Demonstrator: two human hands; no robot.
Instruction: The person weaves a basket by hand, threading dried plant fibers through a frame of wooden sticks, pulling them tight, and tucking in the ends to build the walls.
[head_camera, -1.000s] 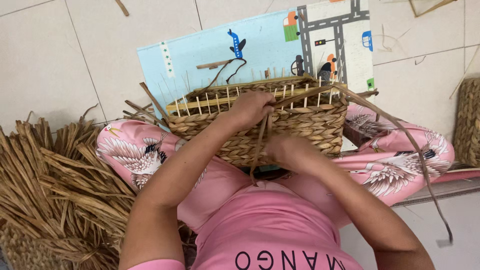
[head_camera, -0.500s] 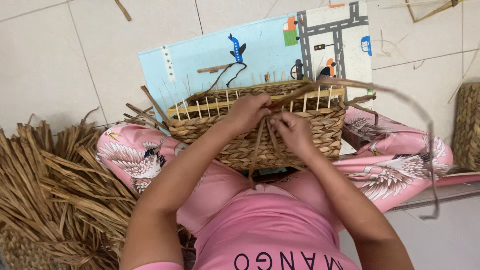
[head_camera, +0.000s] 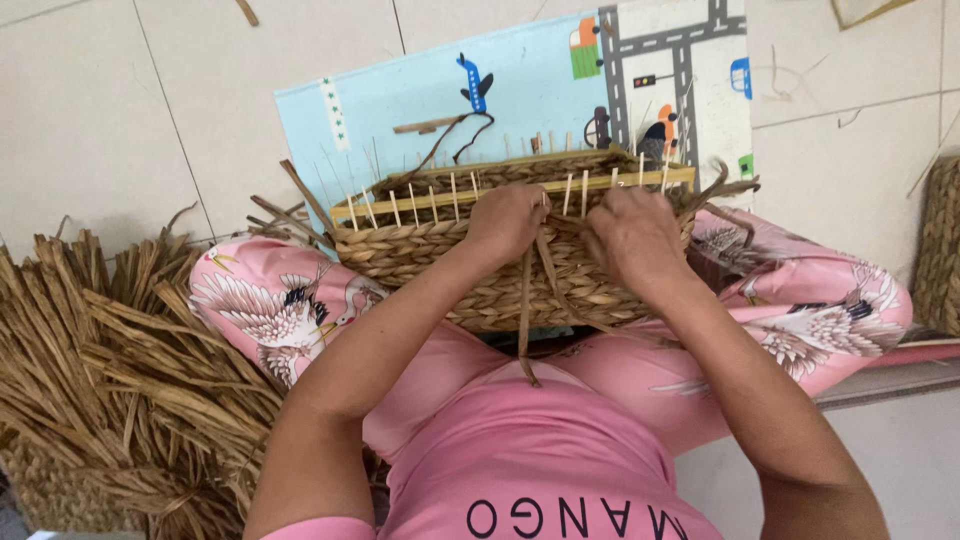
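Note:
A half-woven basket (head_camera: 420, 255) of brown dried rush rests on my lap, with thin pale upright sticks along its top edge and a wooden frame bar (head_camera: 480, 195). My left hand (head_camera: 508, 222) pinches a rush strand (head_camera: 526, 320) at the basket's upper rim; the strand's loose end hangs down over my pink shirt. My right hand (head_camera: 632, 232) sits just right of it on the rim, its fingers closed on the same weaving strands. Loose rush ends (head_camera: 725, 185) stick out at the basket's right corner.
A heap of dried rush (head_camera: 110, 380) lies on the floor at my left. A light-blue play mat (head_camera: 400, 110) with road pictures lies under the basket on white floor tiles. Another woven piece (head_camera: 940, 250) stands at the right edge.
My right hand rose from my lap to the basket rim and pulled the long strand in; the loop that arced out to the right is gone. The left hand stayed at the rim.

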